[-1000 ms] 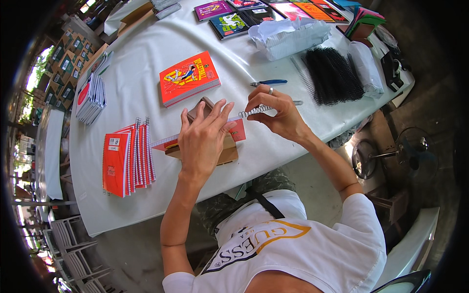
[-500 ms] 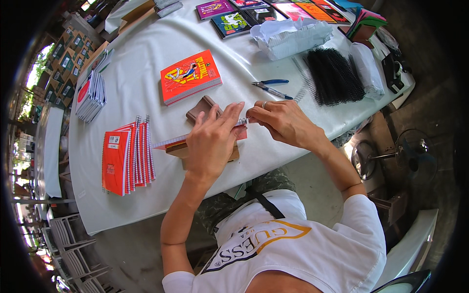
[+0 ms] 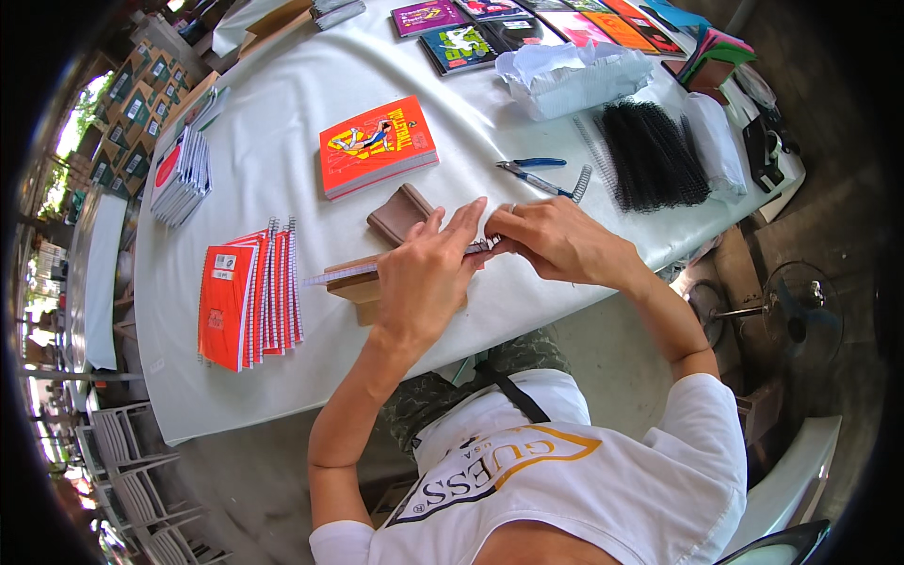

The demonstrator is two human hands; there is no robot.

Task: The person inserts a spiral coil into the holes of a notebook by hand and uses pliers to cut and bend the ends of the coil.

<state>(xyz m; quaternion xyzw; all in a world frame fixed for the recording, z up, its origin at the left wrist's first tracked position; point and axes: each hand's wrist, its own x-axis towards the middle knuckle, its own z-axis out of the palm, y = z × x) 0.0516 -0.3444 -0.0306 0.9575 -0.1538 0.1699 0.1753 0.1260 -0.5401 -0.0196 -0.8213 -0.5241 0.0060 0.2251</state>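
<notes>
My left hand [image 3: 428, 268] presses a thin notebook [image 3: 341, 274] between thumb and fingers, so most of the notebook is hidden. The notebook's white page edge sticks out to the left above a wooden stand [image 3: 358, 306]. At the notebook's right end, my right hand [image 3: 565, 240] pinches a dark spiral binding wire [image 3: 483, 246], the fingertips close to those of my left hand. Just beyond the hands lies a brown curved block [image 3: 400, 213]. Further back is a stack of orange-red covered sheets [image 3: 379, 146]. Several spiral-bound red notebooks [image 3: 226, 306] lie overlapping to the left.
Blue-handled cutting pliers [image 3: 537, 174] and a loose coil [image 3: 583, 183] lie right of the middle. A heap of black spiral wires [image 3: 652, 155] and white crumpled wrapping [image 3: 574, 80] sit at the right. Colourful notebooks [image 3: 460, 47] line the far side; white-edged booklets [image 3: 182, 179] stand far left.
My right hand has shifted slightly right and down and stays close to the coil. The left hand still holds the notebook, and the view has shifted a little.
</notes>
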